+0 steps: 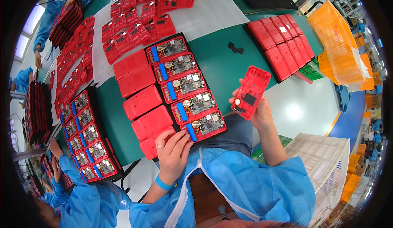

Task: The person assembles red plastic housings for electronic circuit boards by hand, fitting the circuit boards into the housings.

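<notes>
Your right hand (262, 112) is holding up a red shell (251, 93), to the right of the middle tray and over the near edge of the green table (213, 54). Your fingers are closing around its sides and back; its hollow inside is facing up, showing a black patch and a round metallic disc. Your left hand (174, 154) is reaching over the near end of the middle tray (174, 36), fingers loosely bent and a little apart, tips meeting the left edge of the nearest open case (206, 125), by its blue part (191, 132). Whether they are pinching anything, you cannot tell.

That black tray is carrying two columns: smooth red covers (143, 102) on the left, five open cases with circuit boards and blue parts on the right. The left tray (99, 125) is holding more board-filled cases; the right tray (260, 56) is bearing rows of red shells, backs up. Loose red pieces (123, 39) are covering much of a white sheet (213, 15).

Your left hand is hiding part of the nearest cover. The right tray is partly covering a green crate (313, 70). The white crate (307, 146) is partly disappearing behind your sleeve (282, 183). At far left, co-workers are being cut off by the dark rim.
</notes>
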`<state>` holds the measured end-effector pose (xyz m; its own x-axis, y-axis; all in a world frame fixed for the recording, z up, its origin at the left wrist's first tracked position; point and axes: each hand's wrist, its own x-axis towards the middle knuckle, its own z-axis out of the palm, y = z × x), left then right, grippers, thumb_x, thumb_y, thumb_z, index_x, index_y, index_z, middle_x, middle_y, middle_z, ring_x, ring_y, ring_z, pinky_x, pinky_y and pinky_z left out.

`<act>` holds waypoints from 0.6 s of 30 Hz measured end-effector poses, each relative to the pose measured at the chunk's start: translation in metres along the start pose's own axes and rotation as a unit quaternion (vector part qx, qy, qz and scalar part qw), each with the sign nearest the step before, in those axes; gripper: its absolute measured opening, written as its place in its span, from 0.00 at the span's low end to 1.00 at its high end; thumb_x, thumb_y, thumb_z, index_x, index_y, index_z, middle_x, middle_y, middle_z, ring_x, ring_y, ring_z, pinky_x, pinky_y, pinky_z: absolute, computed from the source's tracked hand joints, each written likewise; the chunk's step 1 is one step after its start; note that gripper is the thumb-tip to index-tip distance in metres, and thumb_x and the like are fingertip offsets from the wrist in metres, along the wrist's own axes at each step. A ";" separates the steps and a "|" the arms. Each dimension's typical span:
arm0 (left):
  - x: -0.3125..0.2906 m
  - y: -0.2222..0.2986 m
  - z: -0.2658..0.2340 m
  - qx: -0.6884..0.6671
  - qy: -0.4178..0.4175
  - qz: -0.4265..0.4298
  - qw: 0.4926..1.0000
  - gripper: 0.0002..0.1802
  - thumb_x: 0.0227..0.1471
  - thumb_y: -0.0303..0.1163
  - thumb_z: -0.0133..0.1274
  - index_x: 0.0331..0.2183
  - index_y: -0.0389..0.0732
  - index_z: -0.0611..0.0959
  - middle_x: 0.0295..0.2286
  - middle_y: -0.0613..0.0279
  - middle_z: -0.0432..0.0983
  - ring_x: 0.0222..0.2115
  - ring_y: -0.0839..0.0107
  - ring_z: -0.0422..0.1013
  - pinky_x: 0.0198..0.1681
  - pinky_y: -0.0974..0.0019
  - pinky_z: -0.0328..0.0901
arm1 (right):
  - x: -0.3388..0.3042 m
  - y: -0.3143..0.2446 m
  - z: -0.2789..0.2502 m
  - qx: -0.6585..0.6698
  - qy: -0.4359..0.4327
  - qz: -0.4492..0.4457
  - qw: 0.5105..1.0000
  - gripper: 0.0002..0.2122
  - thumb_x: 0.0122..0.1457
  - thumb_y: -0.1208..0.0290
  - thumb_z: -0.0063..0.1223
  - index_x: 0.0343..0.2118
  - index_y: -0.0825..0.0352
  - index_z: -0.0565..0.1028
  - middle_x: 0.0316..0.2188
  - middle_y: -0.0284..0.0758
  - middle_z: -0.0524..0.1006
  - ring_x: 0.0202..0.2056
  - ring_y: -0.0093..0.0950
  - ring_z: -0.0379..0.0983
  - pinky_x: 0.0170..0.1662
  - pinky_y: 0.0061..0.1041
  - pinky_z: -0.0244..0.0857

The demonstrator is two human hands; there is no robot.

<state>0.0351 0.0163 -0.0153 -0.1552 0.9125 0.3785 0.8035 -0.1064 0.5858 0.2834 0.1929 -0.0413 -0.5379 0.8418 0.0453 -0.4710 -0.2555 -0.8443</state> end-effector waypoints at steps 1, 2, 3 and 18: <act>0.000 -0.001 0.000 0.000 -0.002 0.000 1.000 0.18 0.38 0.23 0.70 0.37 0.38 0.87 0.39 0.59 0.81 0.45 0.53 0.70 0.49 0.55 0.67 | -0.001 0.000 0.000 0.018 -0.011 -0.001 1.000 0.44 0.61 0.43 0.56 0.68 0.74 0.54 0.54 0.46 0.73 0.54 0.40 0.76 0.56 0.38 0.71; 0.001 -0.002 0.001 0.003 -0.007 0.005 1.000 0.18 0.38 0.23 0.70 0.37 0.39 0.87 0.41 0.59 0.81 0.46 0.53 0.69 0.50 0.55 0.66 | -0.001 0.000 0.001 0.020 -0.010 0.000 1.000 0.44 0.61 0.43 0.56 0.68 0.74 0.54 0.54 0.46 0.73 0.54 0.40 0.76 0.56 0.38 0.71; 0.001 -0.002 0.001 0.006 -0.011 0.011 1.000 0.19 0.39 0.24 0.70 0.38 0.40 0.87 0.42 0.60 0.81 0.47 0.52 0.69 0.51 0.54 0.66 | -0.001 -0.001 0.003 -0.005 -0.003 0.005 1.000 0.46 0.60 0.39 0.55 0.68 0.75 0.53 0.53 0.47 0.73 0.53 0.40 0.76 0.55 0.37 0.72; 0.003 0.003 0.005 0.089 -0.063 0.065 0.992 0.20 0.43 0.27 0.69 0.42 0.41 0.88 0.51 0.56 0.76 0.51 0.49 0.66 0.54 0.50 0.62 | -0.003 0.004 0.003 -0.033 0.001 0.016 0.999 0.50 0.58 0.35 0.54 0.67 0.77 0.52 0.53 0.48 0.73 0.52 0.40 0.77 0.54 0.37 0.73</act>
<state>0.0396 0.0207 -0.0162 0.0203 0.9391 0.3432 0.9028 -0.1647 0.3973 0.2812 0.1876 -0.0427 -0.5505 0.8346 0.0171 -0.4069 -0.2504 -0.8785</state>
